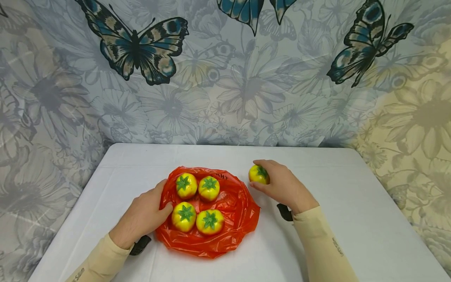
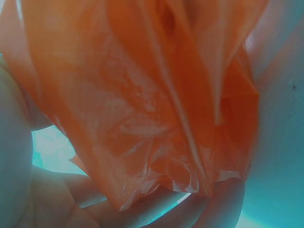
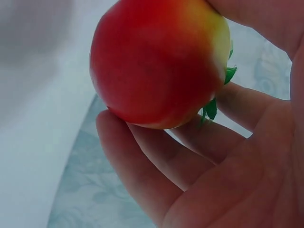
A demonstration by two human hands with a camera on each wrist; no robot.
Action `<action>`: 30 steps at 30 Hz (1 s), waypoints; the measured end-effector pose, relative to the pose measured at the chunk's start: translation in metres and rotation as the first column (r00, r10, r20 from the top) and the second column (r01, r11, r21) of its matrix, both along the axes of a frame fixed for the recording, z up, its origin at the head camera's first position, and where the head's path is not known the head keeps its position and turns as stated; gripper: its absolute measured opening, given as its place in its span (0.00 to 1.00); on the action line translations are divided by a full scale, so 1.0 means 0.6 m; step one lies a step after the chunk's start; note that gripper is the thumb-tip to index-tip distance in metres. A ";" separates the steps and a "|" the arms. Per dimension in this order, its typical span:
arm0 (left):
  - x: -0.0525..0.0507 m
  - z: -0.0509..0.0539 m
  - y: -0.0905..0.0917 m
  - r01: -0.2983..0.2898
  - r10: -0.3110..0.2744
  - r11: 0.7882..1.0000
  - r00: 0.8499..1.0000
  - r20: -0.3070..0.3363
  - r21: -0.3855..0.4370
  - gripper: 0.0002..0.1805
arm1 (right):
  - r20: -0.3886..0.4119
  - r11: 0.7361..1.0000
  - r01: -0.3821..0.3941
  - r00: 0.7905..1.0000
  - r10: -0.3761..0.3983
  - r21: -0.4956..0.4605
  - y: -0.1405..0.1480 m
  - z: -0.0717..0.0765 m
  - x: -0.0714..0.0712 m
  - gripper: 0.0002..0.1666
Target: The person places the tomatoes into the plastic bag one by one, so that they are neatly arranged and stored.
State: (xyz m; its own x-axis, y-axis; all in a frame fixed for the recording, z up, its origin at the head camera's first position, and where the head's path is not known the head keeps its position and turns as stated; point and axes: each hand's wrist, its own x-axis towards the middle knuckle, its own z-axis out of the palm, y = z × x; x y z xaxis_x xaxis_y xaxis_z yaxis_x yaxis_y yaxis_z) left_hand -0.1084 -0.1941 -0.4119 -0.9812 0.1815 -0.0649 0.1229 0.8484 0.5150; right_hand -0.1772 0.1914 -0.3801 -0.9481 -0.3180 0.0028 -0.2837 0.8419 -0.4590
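Note:
In the head view, a red plastic bag [image 1: 236, 199] lies spread on the table, with several yellow-and-red toy tomatoes [image 1: 210, 222] on it, their green star-shaped leaves facing up. My left hand [image 1: 146, 209] holds the bag's left edge, thumb on the near side by a tomato. The left wrist view is filled by the crinkled bag [image 2: 137, 104], with fingers [image 2: 156, 209] behind its edge. Beyond the bag's right side, my right hand [image 1: 282, 184] grips another tomato [image 1: 258, 174] between thumb and fingers. Its red underside shows in the right wrist view.
A white-covered table [image 1: 359, 219] carries everything. Behind it hangs a grey cloth [image 1: 253, 105] printed with flowers and blue butterflies. Dark wrist straps [image 1: 284, 212] sit under both beige sleeves [image 1: 322, 243].

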 end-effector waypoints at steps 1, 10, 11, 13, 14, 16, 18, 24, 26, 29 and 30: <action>0.000 0.000 0.000 0.001 -0.001 1.000 1.000 -0.001 0.000 0.39 | -0.005 1.000 -0.007 1.000 0.007 -0.006 -0.002 0.003 0.002 0.41; 0.000 0.000 -0.001 -0.002 0.002 1.000 1.000 0.005 -0.005 0.39 | -0.018 0.999 -0.047 0.999 0.047 -0.023 -0.031 0.034 0.027 0.41; 0.000 0.000 -0.001 -0.002 0.002 1.000 1.000 0.006 -0.005 0.39 | -0.014 0.999 -0.050 0.999 0.050 -0.019 -0.036 0.036 0.030 0.41; -0.001 -0.001 -0.001 -0.002 0.002 1.000 1.000 0.007 -0.004 0.39 | -0.008 0.998 -0.058 0.998 0.058 -0.010 -0.045 0.039 0.036 0.42; -0.001 -0.001 -0.001 -0.002 0.002 1.000 1.000 0.006 -0.003 0.39 | -0.006 0.998 -0.066 0.998 0.066 -0.008 -0.049 0.041 0.038 0.42; -0.001 -0.001 -0.001 -0.001 0.001 1.000 1.000 0.004 -0.002 0.39 | 0.000 0.997 -0.081 0.997 0.081 -0.001 -0.059 0.042 0.044 0.42; -0.001 -0.001 -0.001 0.001 -0.001 1.000 1.000 0.004 -0.002 0.39 | 0.006 0.995 -0.101 0.995 0.101 0.000 -0.067 0.044 0.050 0.42; -0.001 0.000 0.001 0.002 -0.002 1.000 1.000 0.012 0.003 0.39 | 0.013 0.989 -0.146 0.989 0.146 -0.006 -0.090 0.046 0.066 0.41; 0.000 0.001 0.001 0.001 -0.001 1.000 1.000 0.013 0.002 0.39 | 0.022 0.987 -0.160 0.987 0.160 -0.010 -0.097 0.044 0.070 0.41; 0.001 0.001 0.001 -0.002 0.002 1.000 1.000 0.013 -0.001 0.39 | 0.044 0.984 -0.179 0.983 0.179 -0.017 -0.106 0.039 0.074 0.41; 0.001 0.001 0.001 -0.002 0.002 1.000 1.000 0.014 -0.001 0.39 | 0.050 0.982 -0.186 0.981 0.187 -0.020 -0.108 0.037 0.076 0.41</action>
